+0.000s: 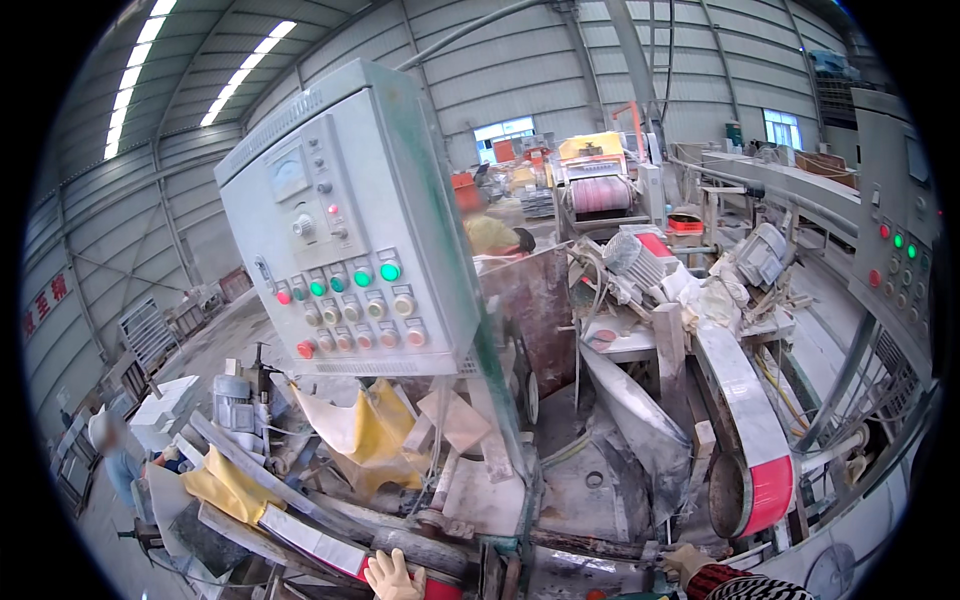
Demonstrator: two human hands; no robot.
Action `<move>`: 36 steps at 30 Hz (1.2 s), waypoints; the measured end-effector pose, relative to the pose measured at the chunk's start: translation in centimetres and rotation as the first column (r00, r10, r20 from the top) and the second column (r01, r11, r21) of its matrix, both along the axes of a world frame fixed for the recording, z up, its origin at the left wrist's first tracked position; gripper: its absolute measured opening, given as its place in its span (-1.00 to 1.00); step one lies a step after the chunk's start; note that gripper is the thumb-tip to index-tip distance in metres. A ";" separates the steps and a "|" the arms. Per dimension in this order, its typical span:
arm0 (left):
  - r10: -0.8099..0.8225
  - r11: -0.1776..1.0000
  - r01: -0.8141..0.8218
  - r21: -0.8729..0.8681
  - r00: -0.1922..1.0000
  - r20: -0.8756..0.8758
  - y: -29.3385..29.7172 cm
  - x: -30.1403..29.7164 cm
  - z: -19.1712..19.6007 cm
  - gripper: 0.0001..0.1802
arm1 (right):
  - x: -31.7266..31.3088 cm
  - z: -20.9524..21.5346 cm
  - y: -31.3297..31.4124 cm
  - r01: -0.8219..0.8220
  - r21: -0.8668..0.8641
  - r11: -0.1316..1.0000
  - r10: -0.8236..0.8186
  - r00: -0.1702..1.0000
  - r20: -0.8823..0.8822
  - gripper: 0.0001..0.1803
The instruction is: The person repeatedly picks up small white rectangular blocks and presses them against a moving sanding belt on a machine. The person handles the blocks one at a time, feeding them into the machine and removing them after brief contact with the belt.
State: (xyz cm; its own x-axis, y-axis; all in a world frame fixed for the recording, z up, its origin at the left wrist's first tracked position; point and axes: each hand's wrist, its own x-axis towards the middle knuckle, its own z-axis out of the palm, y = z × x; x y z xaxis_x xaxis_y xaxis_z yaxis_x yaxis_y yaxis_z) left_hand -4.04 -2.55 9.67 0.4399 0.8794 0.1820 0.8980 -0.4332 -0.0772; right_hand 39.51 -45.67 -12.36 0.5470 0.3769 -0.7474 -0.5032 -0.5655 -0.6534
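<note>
My left hand (394, 577), in a pale cream glove, lies with its fingers spread on the red stretch of a long curved strip (312, 538) with a glossy white part. The strip runs up to the left from the hand. My right hand (688, 563), in a tan glove below a patterned sleeve, is near a dusty metal bar (585, 547) at the lower edge. Its fingertips are too small and partly hidden to make out, so I cannot tell whether it holds anything. Above my left hand hangs yellow cloth (365, 435).
A grey control cabinet (345, 240) with lit green buttons stands ahead; another panel (895, 235) is at right. A white-and-red curved band (745, 420) loops beside dusty motors (635, 262). One person (125, 460) is at far left, another (492, 236) behind the cabinet.
</note>
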 end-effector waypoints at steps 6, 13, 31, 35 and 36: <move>0.001 1.000 -0.001 0.000 1.000 -0.007 -0.6 0.3 0.1 -0.22 | -0.5 0.6 3.3 -0.022 0.097 0.995 0.031 0.995 -0.094 -0.71; 0.014 1.000 -0.015 -0.026 1.000 -0.026 -0.9 0.7 -0.5 -0.20 | -1.8 2.4 2.9 -0.079 0.055 0.995 0.079 0.997 0.006 -0.67; 0.006 0.999 -0.008 -0.036 0.997 -0.079 -3.1 1.9 0.7 -0.19 | -2.6 -1.2 1.2 -0.081 -0.040 0.996 0.082 0.996 0.021 -0.70; 0.007 0.999 -0.011 -0.045 0.998 -0.070 -3.4 1.9 0.2 -0.18 | -2.2 -3.1 0.7 -0.039 -0.002 0.999 0.039 0.999 0.006 -0.74; 0.004 0.999 -0.007 -0.035 0.998 -0.067 -3.5 1.9 0.1 -0.18 | -2.0 -3.8 0.6 -0.043 0.023 0.999 0.042 0.999 0.013 -0.74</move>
State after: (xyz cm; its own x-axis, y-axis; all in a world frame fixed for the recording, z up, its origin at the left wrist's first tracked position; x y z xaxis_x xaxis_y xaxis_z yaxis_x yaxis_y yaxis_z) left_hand -2.14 -6.02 9.77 0.4453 0.8871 0.1213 0.8936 -0.4319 -0.1219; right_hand 37.56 -45.04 -16.12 0.5393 0.4170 -0.7316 -0.4707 -0.5711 -0.6725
